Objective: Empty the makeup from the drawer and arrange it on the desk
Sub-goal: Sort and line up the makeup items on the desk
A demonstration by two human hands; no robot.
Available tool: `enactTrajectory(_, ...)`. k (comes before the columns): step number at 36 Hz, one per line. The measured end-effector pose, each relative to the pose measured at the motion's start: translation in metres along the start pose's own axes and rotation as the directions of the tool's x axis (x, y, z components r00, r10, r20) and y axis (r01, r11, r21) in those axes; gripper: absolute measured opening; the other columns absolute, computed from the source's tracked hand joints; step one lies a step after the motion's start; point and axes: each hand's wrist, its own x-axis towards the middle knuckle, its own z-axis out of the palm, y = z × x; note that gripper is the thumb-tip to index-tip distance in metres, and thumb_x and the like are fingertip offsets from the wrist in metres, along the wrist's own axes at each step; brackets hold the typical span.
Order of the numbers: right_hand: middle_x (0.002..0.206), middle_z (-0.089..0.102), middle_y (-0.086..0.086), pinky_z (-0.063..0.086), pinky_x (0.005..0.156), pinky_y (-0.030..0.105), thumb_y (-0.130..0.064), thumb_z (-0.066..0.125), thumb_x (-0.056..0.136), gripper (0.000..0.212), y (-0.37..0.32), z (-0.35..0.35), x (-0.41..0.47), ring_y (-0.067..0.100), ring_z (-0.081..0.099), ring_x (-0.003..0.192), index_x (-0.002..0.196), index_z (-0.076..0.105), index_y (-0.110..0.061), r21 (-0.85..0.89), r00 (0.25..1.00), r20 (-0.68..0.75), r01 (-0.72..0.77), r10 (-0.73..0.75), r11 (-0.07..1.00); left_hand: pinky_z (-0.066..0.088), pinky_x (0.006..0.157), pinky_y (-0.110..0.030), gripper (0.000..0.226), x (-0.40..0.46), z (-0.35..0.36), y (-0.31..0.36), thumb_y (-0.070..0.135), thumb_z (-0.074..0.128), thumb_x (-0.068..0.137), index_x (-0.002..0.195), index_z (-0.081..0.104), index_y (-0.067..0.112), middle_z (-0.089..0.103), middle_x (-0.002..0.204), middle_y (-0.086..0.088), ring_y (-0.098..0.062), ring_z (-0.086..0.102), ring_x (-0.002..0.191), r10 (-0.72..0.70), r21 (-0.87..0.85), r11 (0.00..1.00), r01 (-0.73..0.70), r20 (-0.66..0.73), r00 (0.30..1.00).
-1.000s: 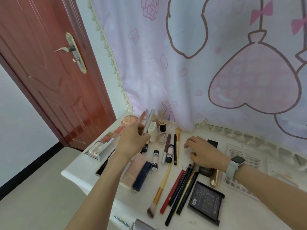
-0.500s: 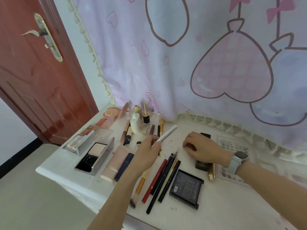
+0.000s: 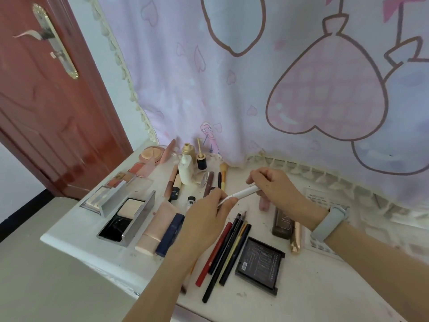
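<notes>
Where the tabletop met its near edge lay a black compact, with a row of pencils just to its left. Left hand: fingers pinched on the near end of a white pen, held above the tabletop's middle. Right hand: fingers curled round the pen's far end; a pale wristband on the wrist. Left edge: open mirrored case. Far edge: white bottle upright, near the curtain.

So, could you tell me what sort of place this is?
Probably a bedroom dressing corner at home: a white desk strewn with makeup, a pink heart-print curtain behind it, and a red-brown wooden door.
</notes>
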Motion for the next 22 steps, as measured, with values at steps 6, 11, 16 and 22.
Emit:
enactTrajectory(6,0.046,0.041,-0.01,0.028,0.041,0.014,-0.016,0.039,0.098,0.019,-0.004,0.004,-0.005,0.008,0.033,0.042,0.093,0.057,-0.022,-0.151,0.934,-0.133,0.312,-0.332,0.938,0.027,0.045,-0.015,0.051,0.002,0.0,0.006,0.058,0.023,0.087,0.057,0.048,0.024,0.04,0.045,0.011,-0.002,0.035,0.042,-0.098,-0.327,0.938,0.115,0.069,0.993)
enactTrajectory(11,0.075,0.044,0.007,0.036,0.054,0.021,-0.01,0.037,0.098,0.027,-0.008,-0.003,-0.005,0.009,0.038,0.056,0.117,0.046,-0.027,-0.158,0.929,0.077,0.37,-0.362,0.916,0.025,0.042,-0.014,0.054,0.007,-0.01,0.003,0.046,0.03,0.097,0.058,0.053,0.017,0.035,0.04,0.011,-0.003,0.029,0.039,-0.188,-0.486,0.841,0.238,0.151,0.971)
enactTrajectory(16,0.1,0.056,0.006,0.046,0.056,0.021,-0.005,0.041,0.096,0.029,-0.014,-0.012,-0.001,0.013,0.055,0.069,0.113,0.058,-0.021,0.137,0.955,0.273,0.084,-0.119,0.987,0.027,0.044,-0.013,0.051,0.005,-0.014,0.0,0.041,0.028,0.099,0.063,0.054,0.017,0.039,0.042,0.013,-0.001,0.034,0.04,-0.172,-0.32,0.928,0.19,0.083,0.982)
enactTrajectory(22,0.05,0.044,-0.005,0.034,0.047,0.022,-0.032,0.041,0.097,0.032,-0.013,-0.006,0.003,0.013,0.037,0.048,0.08,0.066,-0.02,-0.156,0.979,0.198,0.07,-0.038,0.985,0.028,0.045,-0.014,0.047,0.003,-0.015,0.003,0.039,0.029,0.099,0.063,0.052,0.02,0.036,0.048,0.012,-0.001,0.035,0.042,-0.141,-0.257,0.953,0.161,0.093,0.986)
